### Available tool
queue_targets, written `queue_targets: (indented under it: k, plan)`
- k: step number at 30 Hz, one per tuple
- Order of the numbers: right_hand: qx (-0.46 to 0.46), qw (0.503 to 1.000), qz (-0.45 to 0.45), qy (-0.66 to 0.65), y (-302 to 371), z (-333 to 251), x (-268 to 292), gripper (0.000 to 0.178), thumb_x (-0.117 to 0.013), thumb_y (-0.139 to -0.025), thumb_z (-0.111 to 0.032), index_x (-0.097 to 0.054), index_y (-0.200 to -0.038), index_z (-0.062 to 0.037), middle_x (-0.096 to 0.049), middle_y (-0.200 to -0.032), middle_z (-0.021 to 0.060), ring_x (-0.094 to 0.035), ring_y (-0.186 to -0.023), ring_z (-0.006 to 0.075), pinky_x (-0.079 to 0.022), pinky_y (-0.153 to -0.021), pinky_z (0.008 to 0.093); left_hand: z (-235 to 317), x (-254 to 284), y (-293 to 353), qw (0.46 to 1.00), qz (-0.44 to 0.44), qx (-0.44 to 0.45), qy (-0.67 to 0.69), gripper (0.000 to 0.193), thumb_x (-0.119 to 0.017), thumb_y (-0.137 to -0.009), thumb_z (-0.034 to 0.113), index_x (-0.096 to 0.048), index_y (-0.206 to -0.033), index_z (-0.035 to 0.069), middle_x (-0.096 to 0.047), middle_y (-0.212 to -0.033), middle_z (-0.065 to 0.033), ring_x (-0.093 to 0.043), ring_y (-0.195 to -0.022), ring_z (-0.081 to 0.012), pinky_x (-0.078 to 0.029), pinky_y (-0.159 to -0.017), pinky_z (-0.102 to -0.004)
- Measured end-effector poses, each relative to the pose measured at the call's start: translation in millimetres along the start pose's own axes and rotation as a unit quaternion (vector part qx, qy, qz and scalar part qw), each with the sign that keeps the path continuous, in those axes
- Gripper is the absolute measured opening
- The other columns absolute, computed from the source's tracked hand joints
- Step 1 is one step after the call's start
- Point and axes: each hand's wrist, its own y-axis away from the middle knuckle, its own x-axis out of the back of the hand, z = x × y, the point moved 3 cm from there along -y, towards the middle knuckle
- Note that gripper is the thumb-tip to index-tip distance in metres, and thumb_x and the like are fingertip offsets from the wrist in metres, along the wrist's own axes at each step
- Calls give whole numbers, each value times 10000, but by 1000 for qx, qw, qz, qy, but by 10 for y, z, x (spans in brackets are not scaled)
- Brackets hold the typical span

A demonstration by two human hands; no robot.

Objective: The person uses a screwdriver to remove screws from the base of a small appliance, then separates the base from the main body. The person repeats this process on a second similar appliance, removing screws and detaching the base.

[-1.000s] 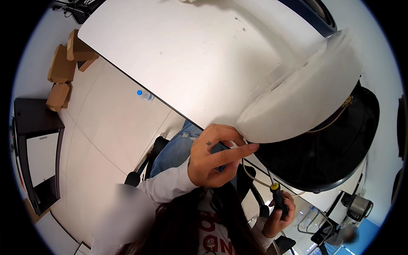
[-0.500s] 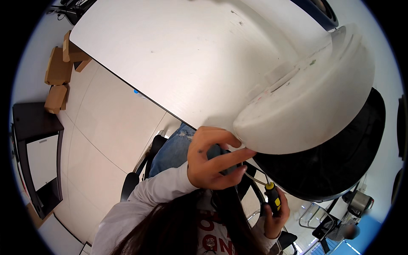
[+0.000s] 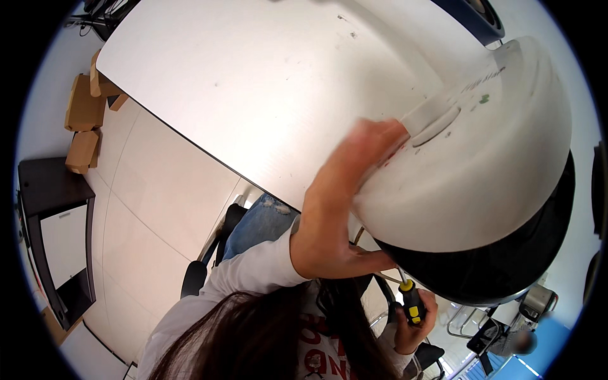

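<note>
A large rounded white appliance (image 3: pixel 487 177) with a black base (image 3: pixel 500 263) lies tipped over at the right, its base facing down and toward me. My left hand (image 3: pixel 339 209) grips its near end. The fingers, smeared by motion, reach over the side with the buttons, and the thumb lies by the base's edge. Below, my right hand (image 3: pixel 415 329) is closed round the black and yellow handle of a screwdriver (image 3: pixel 411 303). The screwdriver's shaft points up to the base; whether its tip touches a screw is hidden. A thin cord (image 3: pixel 387 277) runs between the hands.
The appliance is over the right part of a white table (image 3: pixel 221 114). A dark blue object (image 3: pixel 472 18) stands at the far right. Cardboard boxes (image 3: pixel 85 104) and a dark cabinet (image 3: pixel 57 183) line the left wall. A person (image 3: pixel 506 345) is in the right background.
My left hand has moved from below the appliance's near end up over its side. The appliance has rolled slightly, showing more of the button side. The screwdriver stays in my right hand, slightly lower.
</note>
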Motion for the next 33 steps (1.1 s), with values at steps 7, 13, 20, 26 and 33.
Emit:
queue_targets:
  k: [7,13,20,26,33]
  plan:
    - [78,995,-8,59,12,-194,84,562,-711,-495,129,-548,-1019,5,-598,-973,183,-588,-886,291,-455,-810,342,338,31,-26,970,-44,230,61,924,-775,-527,53,-304,-1315,-49,-442,-1262,-261,-416,-1205,-408,-369,-968,-405]
    - [132,990,-10,56,-66,-503,336,511,-767,-568,-78,-562,-1023,30,-599,-889,181,-595,-805,289,-466,-722,341,443,25,-230,986,-41,154,-54,770,-731,-631,69,-320,-1264,-84,-493,-1170,-237,-543,-1037,-306,-438,-847,-325]
    - [186,982,28,-4,-88,-719,408,310,-597,-812,-223,-562,-1016,7,-608,-876,194,-592,-712,263,-464,-610,315,465,-19,-194,988,83,126,-34,434,-610,-830,95,-422,-1197,-41,-529,-1132,-119,-507,-1037,-170,-370,-919,-289]
    - [266,949,-1,-169,-108,-639,367,697,-859,-549,-160,-457,-1117,-154,-577,-1029,125,-559,-814,171,-472,-657,282,542,22,-426,981,148,125,27,309,-606,-852,194,-528,-1074,-7,-600,-984,-72,-561,-906,-110,-442,-802,-221]
    - [302,877,-3,-373,-92,-479,186,604,-811,-624,-224,-459,-1113,-176,-400,-1120,74,-445,-895,114,-541,-680,191,645,129,-567,978,144,144,-32,340,-622,-840,246,-540,-1054,-6,-608,-984,-70,-581,-886,-110,-473,-749,-214]
